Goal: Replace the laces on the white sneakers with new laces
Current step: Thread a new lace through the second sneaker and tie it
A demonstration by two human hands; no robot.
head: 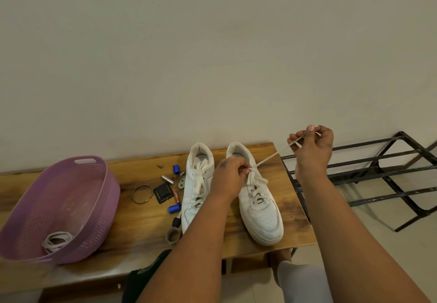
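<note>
Sneakers [236, 191] stand side by side at the right end of the bench [132, 234], toes toward its near edge; the left hand [230, 172] pinches the lace [267, 159] at the top eyelets of the right-hand shoe, while the right hand [312, 145] grips its free end, drawn taut beyond the bench's right edge; both shoes look still laced, so the job seems barely begun. A purple basket [104, 198] at the left end holds a coil of white laces [56, 241], probably the new ones.
</note>
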